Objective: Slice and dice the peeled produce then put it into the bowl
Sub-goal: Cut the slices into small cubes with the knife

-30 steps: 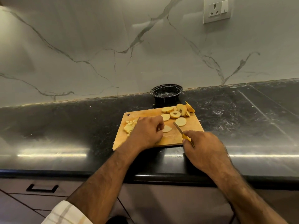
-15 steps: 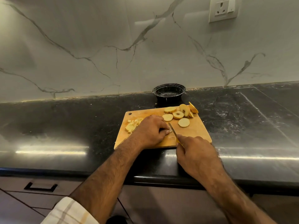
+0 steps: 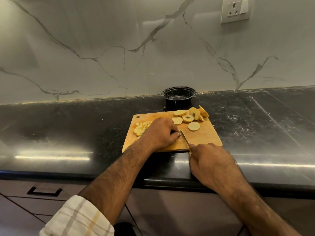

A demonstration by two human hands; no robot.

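Left hand [image 3: 162,132] curled over hidden slice on cutting board [image 3: 202,138]; right hand [image 3: 211,164] grips knife [image 3: 185,139], blade beside fingertips. Dicing underway; slices [image 3: 187,118] remain, bowl [image 3: 178,95] looks empty. Next: careful cuts clear of fingertips.

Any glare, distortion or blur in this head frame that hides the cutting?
Head view: bright glare streaks on the black counter beside the cutting board; wide-angle bowing along the counter's edge; warm dim light, yet slices, knife and both hands stay readable.
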